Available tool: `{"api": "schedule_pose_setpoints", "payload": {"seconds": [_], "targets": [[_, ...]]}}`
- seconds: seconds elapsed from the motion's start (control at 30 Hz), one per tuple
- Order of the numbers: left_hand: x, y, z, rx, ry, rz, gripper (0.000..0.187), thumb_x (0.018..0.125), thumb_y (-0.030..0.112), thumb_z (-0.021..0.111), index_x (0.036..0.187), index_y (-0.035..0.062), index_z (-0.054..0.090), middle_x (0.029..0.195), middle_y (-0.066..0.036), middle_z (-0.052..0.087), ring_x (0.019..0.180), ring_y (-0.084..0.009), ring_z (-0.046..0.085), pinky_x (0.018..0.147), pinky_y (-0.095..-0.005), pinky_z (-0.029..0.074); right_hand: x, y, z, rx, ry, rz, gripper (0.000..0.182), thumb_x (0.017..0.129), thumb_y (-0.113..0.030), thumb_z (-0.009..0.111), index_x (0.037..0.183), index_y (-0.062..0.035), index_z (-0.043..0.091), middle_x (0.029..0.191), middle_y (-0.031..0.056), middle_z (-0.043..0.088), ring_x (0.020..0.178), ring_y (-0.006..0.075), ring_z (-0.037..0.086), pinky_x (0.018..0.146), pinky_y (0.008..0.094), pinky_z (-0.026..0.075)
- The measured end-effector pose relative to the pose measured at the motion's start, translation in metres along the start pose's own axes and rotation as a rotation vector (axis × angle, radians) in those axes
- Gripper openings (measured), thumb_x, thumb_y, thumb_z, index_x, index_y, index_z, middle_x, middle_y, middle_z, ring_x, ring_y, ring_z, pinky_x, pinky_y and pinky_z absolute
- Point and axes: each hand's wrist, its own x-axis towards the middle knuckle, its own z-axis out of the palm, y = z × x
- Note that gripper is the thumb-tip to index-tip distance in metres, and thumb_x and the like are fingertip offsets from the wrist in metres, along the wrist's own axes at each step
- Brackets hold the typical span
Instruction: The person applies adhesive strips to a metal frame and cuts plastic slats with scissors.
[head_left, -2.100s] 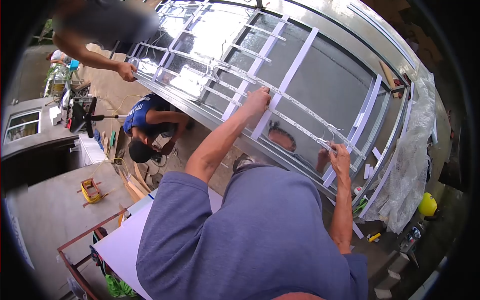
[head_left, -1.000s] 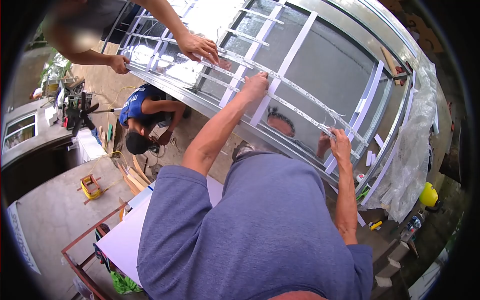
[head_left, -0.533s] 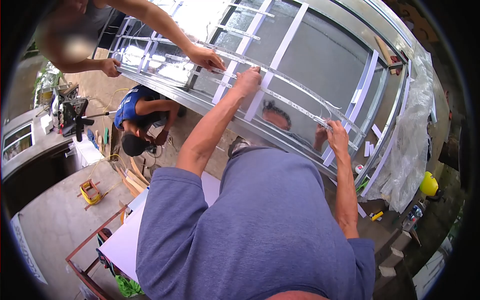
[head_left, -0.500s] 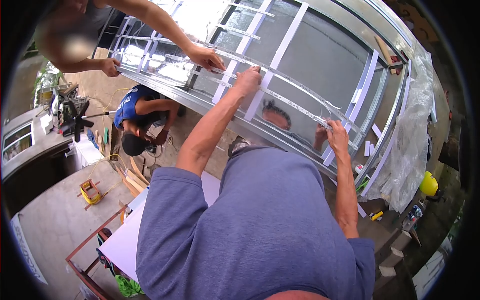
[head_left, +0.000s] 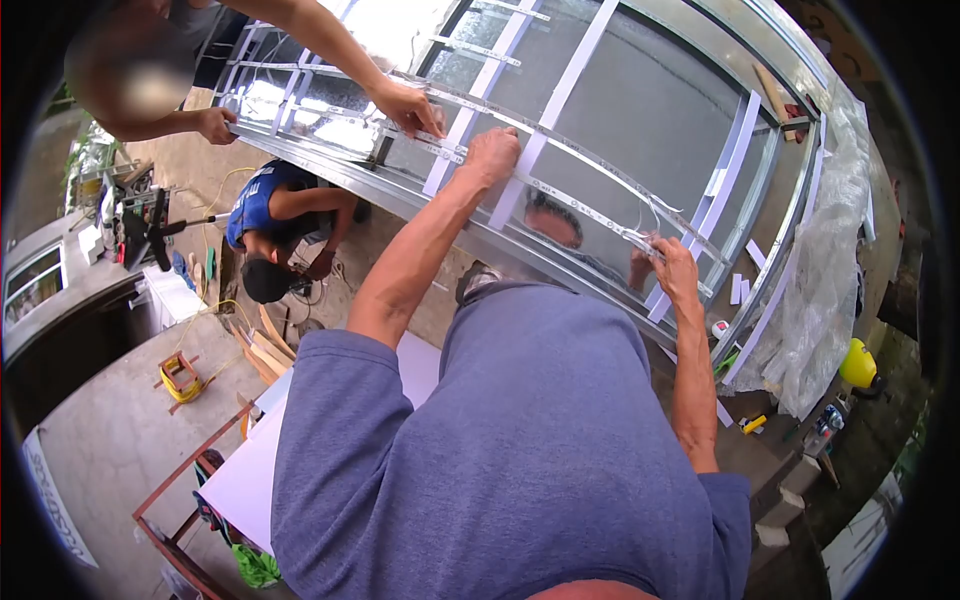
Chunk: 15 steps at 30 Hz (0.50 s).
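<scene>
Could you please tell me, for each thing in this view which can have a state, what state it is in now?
Nearer LED strip: stretched between both hands
Left hand: curled at the strip; grip unclear
Right hand: pinching the strip's wired end
Glass panel: reflective
Plastic sheet: crumpled
Yellow cord: mostly wound
Green cloth: bunched up
</scene>
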Motion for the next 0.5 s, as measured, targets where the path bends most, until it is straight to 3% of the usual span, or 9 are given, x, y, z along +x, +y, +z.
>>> {"api": "schedule_pose_setpoints", "payload": {"seconds": [0.1,0.2,0.33,0.5], "targets": [[-0.012,0.014,-0.028,0.092,0.023,0.119,0.016,0.079,0.006,0.063,0.086,0.0071,0.077,0.102,-0.018,0.072,0.099,-0.0383,0.069,0.084,-0.0456,0.057,0.001,0.0,0.001,-0.017,-0.008,-0.004,0.024,0.081,-0.012,0.073,0.105,-0.0099,0.072,0.087,0.0106,0.063,0.086,0.0333,0.066,0.077,0.0438,0.053],[-0.007,0.016,-0.021,0.156,-0.008,-0.017,0.014,0.065,0.009,0.078,0.078,0.0146,0.078,0.087,-0.008,0.073,0.092,-0.0304,0.069,0.078,-0.0406,0.057,0.001,-0.001,-0.001,-0.02,-0.003,-0.003,0.025,0.081,-0.013,0.074,0.105,-0.0105,0.073,0.086,0.0101,0.063,0.087,0.0321,0.067,0.078,0.0435,0.053],[-0.008,0.013,-0.024,0.078,-0.073,-0.028,0.016,0.068,0.011,0.077,0.083,0.0148,0.078,0.085,-0.011,0.074,0.084,-0.0328,0.072,0.075,-0.0417,0.057,0.001,0.004,0.002,-0.019,-0.006,0.01,0.028,0.08,-0.014,0.074,0.108,-0.0137,0.073,0.089,0.0091,0.063,0.088,0.0313,0.067,0.08,0.0432,0.053],[-0.009,0.01,-0.026,-0.03,-0.118,-0.046,0.016,0.069,0.011,0.074,0.083,0.0161,0.078,0.087,-0.013,0.074,0.086,-0.0327,0.072,0.075,-0.041,0.057,-0.004,0.001,-0.004,0.01,-0.043,0.075,0.036,0.078,-0.014,0.075,0.114,-0.0167,0.072,0.092,0.0102,0.062,0.092,0.0323,0.066,0.083,0.0444,0.054]]}}
